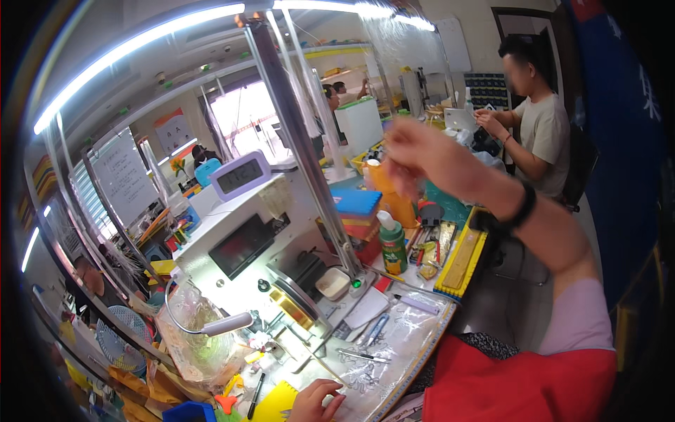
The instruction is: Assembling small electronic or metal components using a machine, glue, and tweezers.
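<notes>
My left hand rests low on the worktable at the lower edge, thumb and fingers apart, with nothing visible in it. Beside it lie a yellow sheet with a jagged edge and a black marker. Just beyond are a pen and a light-blue cutter-like tool on a clear table cover. My right hand is raised at the upper right, bent at the wrist, in front of an orange container. Motion smears its fingers, so whether they hold anything is hidden.
A lit lamp hangs over a small machine with a gold-coloured roller. A metal post stands behind it. To the right are a green bottle and a yellow tray. Another person stands at the far right.
</notes>
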Demonstrator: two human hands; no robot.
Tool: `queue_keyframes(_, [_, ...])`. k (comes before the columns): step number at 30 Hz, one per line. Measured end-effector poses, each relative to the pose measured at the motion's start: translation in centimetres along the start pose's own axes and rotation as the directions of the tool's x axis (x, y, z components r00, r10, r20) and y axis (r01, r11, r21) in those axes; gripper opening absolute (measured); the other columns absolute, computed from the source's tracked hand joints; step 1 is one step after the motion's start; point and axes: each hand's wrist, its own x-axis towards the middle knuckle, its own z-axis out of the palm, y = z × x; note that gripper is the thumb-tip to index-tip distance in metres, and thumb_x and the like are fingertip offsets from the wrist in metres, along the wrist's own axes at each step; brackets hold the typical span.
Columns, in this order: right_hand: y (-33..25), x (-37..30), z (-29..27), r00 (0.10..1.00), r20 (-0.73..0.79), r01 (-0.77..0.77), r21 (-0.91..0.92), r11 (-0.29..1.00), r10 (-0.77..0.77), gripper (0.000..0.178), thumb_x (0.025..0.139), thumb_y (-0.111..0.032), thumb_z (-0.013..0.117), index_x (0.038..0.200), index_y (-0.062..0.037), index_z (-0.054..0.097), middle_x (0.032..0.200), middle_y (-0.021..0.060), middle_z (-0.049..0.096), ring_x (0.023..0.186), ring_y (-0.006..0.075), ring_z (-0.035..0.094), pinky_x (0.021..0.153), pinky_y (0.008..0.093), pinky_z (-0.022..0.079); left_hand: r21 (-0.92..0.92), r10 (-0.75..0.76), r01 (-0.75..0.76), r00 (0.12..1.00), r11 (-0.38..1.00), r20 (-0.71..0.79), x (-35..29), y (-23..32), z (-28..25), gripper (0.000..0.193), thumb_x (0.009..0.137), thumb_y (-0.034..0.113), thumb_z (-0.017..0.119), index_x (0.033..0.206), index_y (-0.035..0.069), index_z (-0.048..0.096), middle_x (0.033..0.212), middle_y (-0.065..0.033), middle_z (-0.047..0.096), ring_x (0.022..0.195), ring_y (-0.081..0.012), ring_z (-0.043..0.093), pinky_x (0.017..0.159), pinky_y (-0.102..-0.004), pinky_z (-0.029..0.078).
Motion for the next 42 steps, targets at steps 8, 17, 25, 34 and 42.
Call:
queue_keyframes(8, [-8.0, 26.6, 0.2, 0.894, -0.358, 0.225, -0.164, 0.96, -0.27, 0.017, 0.095, -0.014, 0.051, 0.102, -0.0002, 0.057, 0.08, 0.0087, 0.065, 0.06, 0.0128, 0.06, 0.058, 0.0295, 0.056, -0.004, 0.031, -0.032, 0.992, 0.999, -0.122, -0.1, -3.5, 0.9, 0.017, 0.084, 0.003, 0.07, 0.099, 0.001, 0.063, 0.091, -0.015, 0.064, 0.077, -0.0293, 0.065, 0.067, -0.035, 0.052])
queue_keyframes(17, [-7.9, 30.7, 0.3, 0.852, -0.39, 0.26, -0.264, 0.929, -0.35, 0.018, 0.096, -0.019, 0.053, 0.105, -0.0044, 0.061, 0.082, 0.0044, 0.064, 0.066, 0.0102, 0.059, 0.06, 0.0282, 0.055, -0.044, 0.01, -0.015, 0.993, 0.999, -0.117, -0.7, -4.2, 1.1, 0.017, 0.085, 0.006, 0.071, 0.099, 0.001, 0.063, 0.09, -0.0153, 0.064, 0.076, -0.029, 0.065, 0.066, -0.0347, 0.052])
queue_keyframes(25, [-2.3, 29.8, -1.7, 0.709, -0.42, 0.212, -0.639, 0.74, -0.566, 0.018, 0.087, -0.02, 0.061, 0.092, -0.0027, 0.065, 0.082, 0.0131, 0.069, 0.074, 0.0233, 0.068, 0.066, 0.0369, 0.054, -0.068, -0.047, 0.043, 0.997, 0.997, -0.054, 0.5, -1.2, -0.3, 0.014, 0.086, 0.004, 0.066, 0.099, 0.0, 0.065, 0.09, -0.0179, 0.064, 0.079, -0.034, 0.064, 0.07, -0.0379, 0.052])
queue_keyframes(34, [23.7, 6.1, 12.2, 0.708, -0.706, 0.07, 0.061, 0.996, -0.007, 0.016, 0.094, -0.016, 0.061, 0.09, -0.0012, 0.059, 0.072, 0.0021, 0.059, 0.064, 0.0093, 0.054, 0.059, 0.0273, 0.045, 0.135, 0.092, -0.094, 0.996, 0.986, 0.019, 2.2, -1.7, -1.5, 0.024, 0.076, 0.007, 0.076, 0.097, 0.006, 0.064, 0.093, -0.0096, 0.066, 0.08, -0.0287, 0.065, 0.066, -0.0359, 0.051])
queue_keyframes(42, [31.5, 1.9, 13.9, 0.683, -0.697, -0.091, 0.217, 0.972, 0.219, 0.01, 0.099, -0.014, 0.055, 0.101, -0.0047, 0.057, 0.07, -0.0052, 0.047, 0.06, 0.0034, 0.043, 0.05, 0.0203, 0.033, 0.29, 0.031, -0.048, 0.998, 0.956, 0.064, 4.2, 1.1, -5.2, 0.032, 0.076, 0.01, 0.076, 0.104, 0.003, 0.063, 0.103, -0.0138, 0.063, 0.088, -0.0327, 0.063, 0.073, -0.0388, 0.05])
